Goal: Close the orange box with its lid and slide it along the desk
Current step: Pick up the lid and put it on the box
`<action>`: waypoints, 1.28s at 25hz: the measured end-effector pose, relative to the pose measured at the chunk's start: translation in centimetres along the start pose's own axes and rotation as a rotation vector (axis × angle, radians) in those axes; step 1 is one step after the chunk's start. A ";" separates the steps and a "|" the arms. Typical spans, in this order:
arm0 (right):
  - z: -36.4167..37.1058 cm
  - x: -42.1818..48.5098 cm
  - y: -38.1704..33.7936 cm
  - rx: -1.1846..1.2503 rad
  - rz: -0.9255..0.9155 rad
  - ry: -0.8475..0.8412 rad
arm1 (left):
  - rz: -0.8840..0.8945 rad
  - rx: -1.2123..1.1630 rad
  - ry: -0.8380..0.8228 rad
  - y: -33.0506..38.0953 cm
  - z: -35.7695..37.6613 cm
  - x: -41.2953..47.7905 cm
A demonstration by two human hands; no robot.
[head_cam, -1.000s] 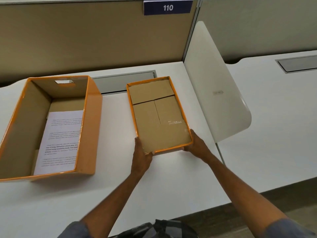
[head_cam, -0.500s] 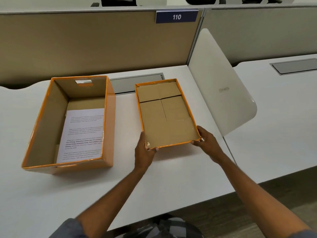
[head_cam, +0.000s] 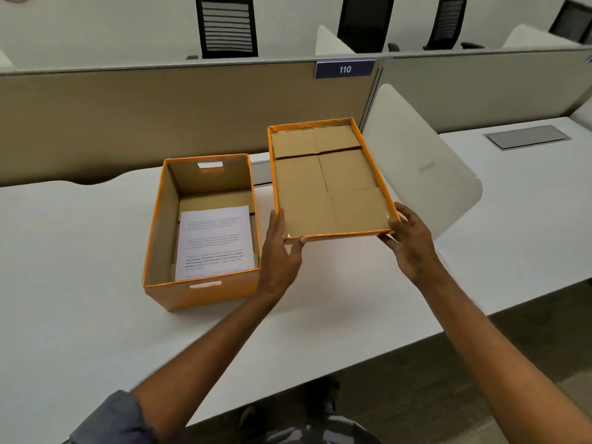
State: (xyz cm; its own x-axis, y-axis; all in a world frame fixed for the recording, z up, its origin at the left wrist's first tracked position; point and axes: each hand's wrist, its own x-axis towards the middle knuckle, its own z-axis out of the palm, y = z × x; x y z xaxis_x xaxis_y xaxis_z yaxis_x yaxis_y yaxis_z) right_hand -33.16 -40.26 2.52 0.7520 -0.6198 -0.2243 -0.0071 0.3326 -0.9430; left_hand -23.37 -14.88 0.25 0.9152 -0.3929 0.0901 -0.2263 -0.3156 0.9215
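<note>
The orange box (head_cam: 205, 296) stands open on the white desk, left of centre, with a printed sheet of paper (head_cam: 215, 241) lying on its floor. To its right the orange-rimmed lid (head_cam: 323, 187) is held above the desk, its brown cardboard inside facing up and its far end tilted upward. My left hand (head_cam: 280, 251) grips the lid's near left corner. My right hand (head_cam: 411, 241) grips the near right corner. The lid's left edge hangs close beside the box's right wall.
A white curved divider panel (head_cam: 426, 174) stands just right of the lid. A tan partition (head_cam: 160, 123) with a "110" sign (head_cam: 344, 69) runs along the desk's back. A grey cable hatch (head_cam: 527, 136) sits in the neighbouring desk. Office chairs stand behind the partition.
Both hands have lifted the lid off the desk and raised its far end. The view has tilted up, so box and lid now sit lower and more central.
</note>
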 end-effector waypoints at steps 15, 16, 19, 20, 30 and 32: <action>17.4 -10.2 -2.0 0.321 0.047 -0.235 | 1.116 1.102 -0.023 4.4 -14.1 3.7; 17.9 -10.0 -2.2 0.344 0.038 -0.253 | 1.091 1.068 0.014 4.7 -14.6 3.8; 19.7 -9.7 -1.4 0.388 0.099 -0.297 | 0.913 0.801 0.220 6.0 -15.3 3.8; 20.6 -9.7 -0.5 0.374 0.148 -0.309 | 0.857 0.672 0.293 6.4 -15.2 3.6; 28.4 -8.9 6.5 0.102 0.205 -0.395 | 0.219 -0.142 0.562 7.7 -15.0 0.9; 27.8 -8.5 7.0 0.036 0.146 -0.367 | 0.150 -0.123 0.602 6.0 -16.0 0.5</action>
State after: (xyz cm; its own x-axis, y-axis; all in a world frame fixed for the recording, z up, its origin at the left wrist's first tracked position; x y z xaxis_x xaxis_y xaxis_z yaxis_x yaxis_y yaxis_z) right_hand -21.28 -12.91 4.67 0.9303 -0.2714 -0.2467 -0.1133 0.4271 -0.8971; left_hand -18.92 -3.16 11.90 0.9118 0.1412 0.3855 -0.3594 -0.1792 0.9158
